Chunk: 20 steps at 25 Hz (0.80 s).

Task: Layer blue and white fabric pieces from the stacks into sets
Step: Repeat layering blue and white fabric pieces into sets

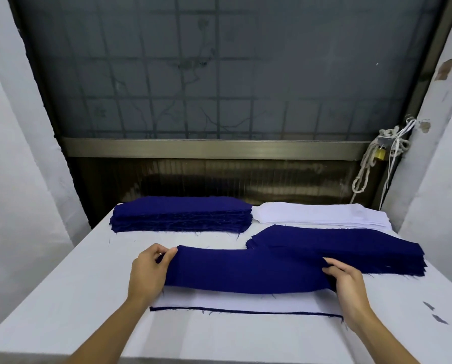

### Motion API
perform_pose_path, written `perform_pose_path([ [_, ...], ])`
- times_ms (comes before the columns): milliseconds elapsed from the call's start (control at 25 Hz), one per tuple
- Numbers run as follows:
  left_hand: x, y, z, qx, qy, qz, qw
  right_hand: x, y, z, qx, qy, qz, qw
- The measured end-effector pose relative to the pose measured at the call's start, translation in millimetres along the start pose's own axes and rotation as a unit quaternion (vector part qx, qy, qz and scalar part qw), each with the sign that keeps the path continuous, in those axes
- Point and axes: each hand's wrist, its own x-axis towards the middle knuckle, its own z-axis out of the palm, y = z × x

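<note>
Nearest us on the counter (62,298), a white piece (232,302) lies over a blue edge (245,312). Above it, our left grip (148,271) pinches and our right grip (348,282) holds the ends of a blue piece (245,271). At 2 o'clock sits a low blue stack (345,248); beyond, a tall blue stack (182,214) at 11 o'clock, a white stack (322,214) at 1 o'clock.

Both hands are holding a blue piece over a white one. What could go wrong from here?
1. The blue piece, pinched at its ends by the left hand and right hand, sits farther back than the white piece; it may land skewed or creased.
2. Its right end lies close against the near blue stack, so pulling could drag that stack's top layers.
</note>
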Motion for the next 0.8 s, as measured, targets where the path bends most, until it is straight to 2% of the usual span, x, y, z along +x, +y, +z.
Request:
perform_pose_path([
  [360,-27.1,-21.0,6.0,0.166,0.017,0.016,0.986,-17.3,19.5,-10.5,-0.211,-0.001,-0.112,0.971],
  [600,-30.0,-19.9,8.8,0.202,0.017,0.023,0.979,-16.9,21.2,-4.6,-0.349,0.030,-0.158,0.923],
  [800,-31.4,-21.8,9.2,0.237,0.015,0.034,0.971,-16.7,21.9,-2.0,-0.444,0.024,-0.170,0.880],
])
